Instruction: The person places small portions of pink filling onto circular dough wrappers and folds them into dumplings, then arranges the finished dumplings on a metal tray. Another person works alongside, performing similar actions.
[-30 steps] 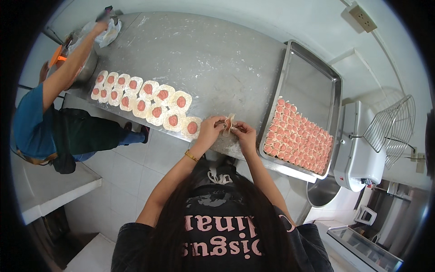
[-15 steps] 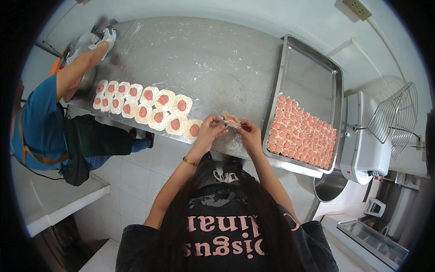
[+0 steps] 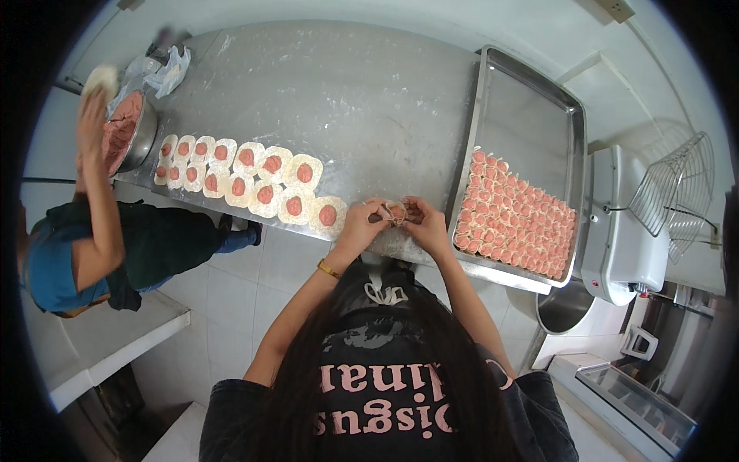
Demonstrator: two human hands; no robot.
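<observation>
My left hand (image 3: pixel 365 226) and my right hand (image 3: pixel 426 223) meet over the near edge of the metal table. Between their fingertips is a dumpling (image 3: pixel 396 213), its pale wrapper gathered up around pink meat filling. Both hands pinch it from the sides. Left of my left hand, two rows of flat dumpling wrappers (image 3: pixel 295 206) lie on the table, each with a lump of meat in the middle. To the right of my right hand, a large metal tray (image 3: pixel 531 108) carries many finished open-topped dumplings (image 3: pixel 517 219) packed close together in its near part.
At the far left a co-worker's hand (image 3: pixel 91 127) holds a pale round thing near a metal bowl (image 3: pixel 145 138) of pink minced meat. A plastic bag (image 3: pixel 169 73) lies behind the bowl. A white machine (image 3: pixel 616 231) with a wire guard (image 3: pixel 671 196) stands right of the tray.
The wrapper between my fingers has been drawn closer around its filling. The co-worker's arm has pulled back from the plastic bag to beside the bowl, a pale round thing now in hand.
</observation>
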